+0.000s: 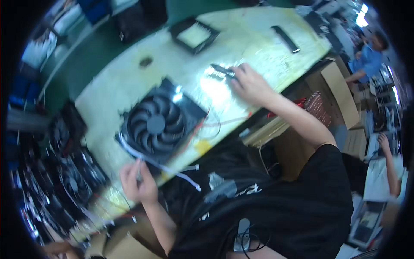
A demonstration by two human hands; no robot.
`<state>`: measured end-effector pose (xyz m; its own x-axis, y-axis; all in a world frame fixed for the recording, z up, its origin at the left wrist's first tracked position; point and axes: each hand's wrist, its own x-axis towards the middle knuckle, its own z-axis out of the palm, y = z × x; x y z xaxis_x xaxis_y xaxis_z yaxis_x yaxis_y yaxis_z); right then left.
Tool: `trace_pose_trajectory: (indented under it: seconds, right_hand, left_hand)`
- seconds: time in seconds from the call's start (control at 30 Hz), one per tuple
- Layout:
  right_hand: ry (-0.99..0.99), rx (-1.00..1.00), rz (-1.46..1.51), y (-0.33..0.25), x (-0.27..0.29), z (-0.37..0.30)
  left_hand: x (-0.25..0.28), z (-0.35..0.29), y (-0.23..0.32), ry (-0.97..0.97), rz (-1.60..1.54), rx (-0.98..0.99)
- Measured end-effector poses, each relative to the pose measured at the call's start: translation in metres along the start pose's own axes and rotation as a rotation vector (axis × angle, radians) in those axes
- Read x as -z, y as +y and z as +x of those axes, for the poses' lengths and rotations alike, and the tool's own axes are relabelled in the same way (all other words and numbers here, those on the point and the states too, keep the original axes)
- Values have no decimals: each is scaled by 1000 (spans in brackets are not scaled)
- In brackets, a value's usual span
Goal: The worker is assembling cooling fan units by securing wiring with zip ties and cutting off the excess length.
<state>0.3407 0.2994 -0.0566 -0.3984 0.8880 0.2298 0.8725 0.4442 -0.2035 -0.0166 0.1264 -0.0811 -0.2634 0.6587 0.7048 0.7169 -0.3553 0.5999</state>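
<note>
A black fan (156,124) with curved blades, set in a square black frame, lies on the pale table in front of me. From its near edge a white cable (172,172) runs toward me and ends in small white connectors. My left hand (140,183) is closed in a pinch at this cable, just below the fan frame; blur softens the fingertips. Beyond the fan on the right, my right hand (251,85) grips a small dark hand tool (222,70), whose exact kind is blurred. Thin red wires (226,124) trail right from the fan.
A black square frame (194,35) and a black bar (285,39) lie on the table's far side (250,26). More fans (75,185) are stacked at left. Open cardboard boxes (340,93) stand at right, one holding red parts. A person in blue (368,58) is farther off.
</note>
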Motion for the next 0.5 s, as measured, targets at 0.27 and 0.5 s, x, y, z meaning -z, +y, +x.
trace_pose_trajectory:
  seconds: [0.27, 0.5]
  right_hand:
    - [-107, 389, 596, -82, 69, 32]
    - [-52, 847, 4, -167, 65, 45]
  left_hand:
    - [2, -3, -3, 39, -24, 27]
    - [-16, 5, -1, 157, -389, 235]
